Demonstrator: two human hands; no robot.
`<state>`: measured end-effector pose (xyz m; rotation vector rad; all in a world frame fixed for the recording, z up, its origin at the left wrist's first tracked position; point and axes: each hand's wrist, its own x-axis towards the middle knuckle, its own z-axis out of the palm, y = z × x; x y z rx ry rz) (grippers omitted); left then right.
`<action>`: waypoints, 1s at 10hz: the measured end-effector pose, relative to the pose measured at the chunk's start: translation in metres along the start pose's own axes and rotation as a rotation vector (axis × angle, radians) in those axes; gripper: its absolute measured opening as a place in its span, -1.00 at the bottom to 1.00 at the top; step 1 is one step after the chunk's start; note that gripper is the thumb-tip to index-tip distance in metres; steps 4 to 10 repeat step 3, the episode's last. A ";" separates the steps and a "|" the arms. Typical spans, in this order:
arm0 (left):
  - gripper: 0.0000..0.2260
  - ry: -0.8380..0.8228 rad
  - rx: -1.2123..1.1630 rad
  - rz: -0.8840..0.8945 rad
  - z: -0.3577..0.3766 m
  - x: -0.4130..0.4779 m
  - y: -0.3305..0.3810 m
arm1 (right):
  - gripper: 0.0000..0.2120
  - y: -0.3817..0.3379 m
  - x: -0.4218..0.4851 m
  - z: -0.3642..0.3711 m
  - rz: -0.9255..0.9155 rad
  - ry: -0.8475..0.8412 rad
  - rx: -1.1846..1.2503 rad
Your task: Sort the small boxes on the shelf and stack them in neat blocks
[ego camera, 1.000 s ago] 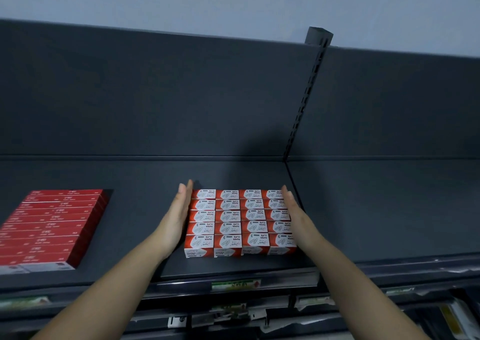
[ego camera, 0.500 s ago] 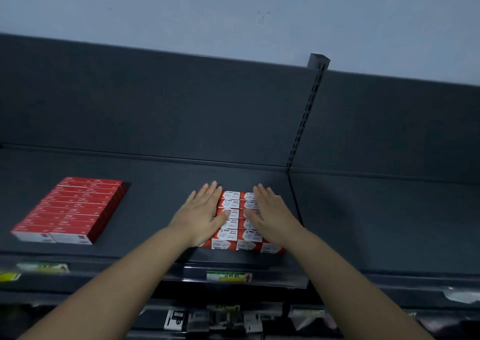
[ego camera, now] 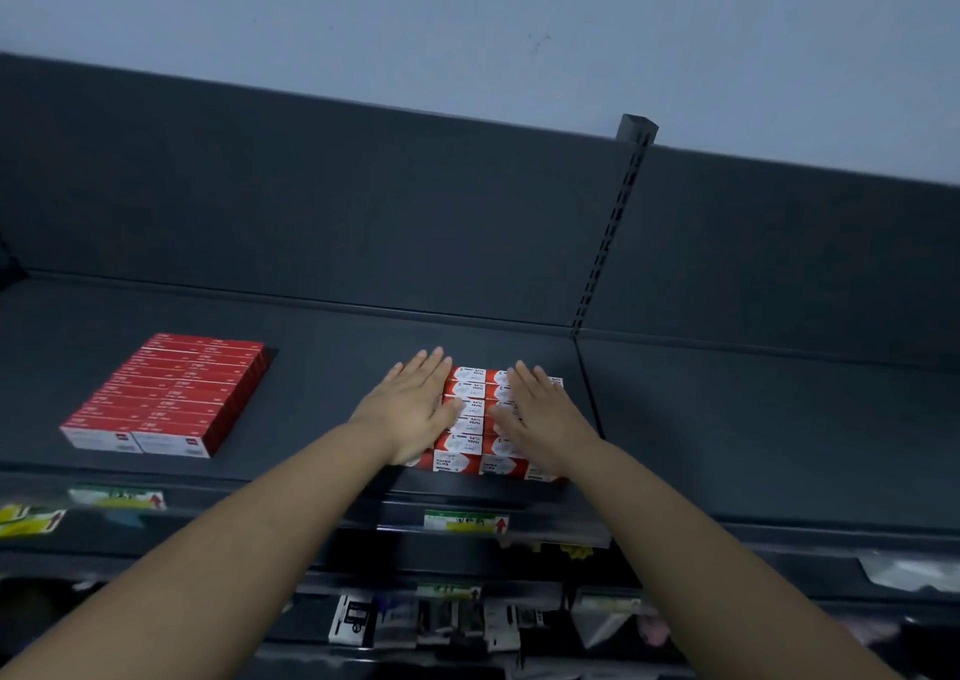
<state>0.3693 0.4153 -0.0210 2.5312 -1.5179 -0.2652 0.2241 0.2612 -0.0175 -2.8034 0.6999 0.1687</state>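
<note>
A block of small red-and-white paper-clip boxes [ego camera: 470, 422] lies in tight rows near the front of the dark shelf [ego camera: 332, 362]. My left hand [ego camera: 413, 409] lies flat, palm down, on the block's left part, fingers straight. On the block's right part my right hand [ego camera: 540, 419] lies flat in the same way. Both hands cover much of the top layer, so only the middle columns and front faces show.
A second neat block of longer red boxes [ego camera: 169, 393] lies at the shelf's left. A slotted upright [ego camera: 605, 242] divides the back panel, with bare shelf to its right. Price tags [ego camera: 465, 521] line the front edge; hanging goods fill the lower level.
A second ago my hands pressed the block's left and right sides; they have since moved onto its top and lie flat there. The view has shifted so the shelf sits lower and tilted.
</note>
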 end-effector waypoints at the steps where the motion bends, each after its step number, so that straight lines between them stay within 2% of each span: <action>1: -0.42 0.031 0.037 0.036 -0.019 -0.009 -0.020 | -0.33 -0.009 -0.002 -0.009 0.033 0.020 -0.015; 3: -0.42 0.065 0.128 -0.004 -0.060 -0.047 -0.092 | -0.34 -0.052 -0.007 -0.014 0.080 0.114 0.032; 10: -0.42 0.065 0.128 -0.004 -0.060 -0.047 -0.092 | -0.34 -0.052 -0.007 -0.014 0.080 0.114 0.032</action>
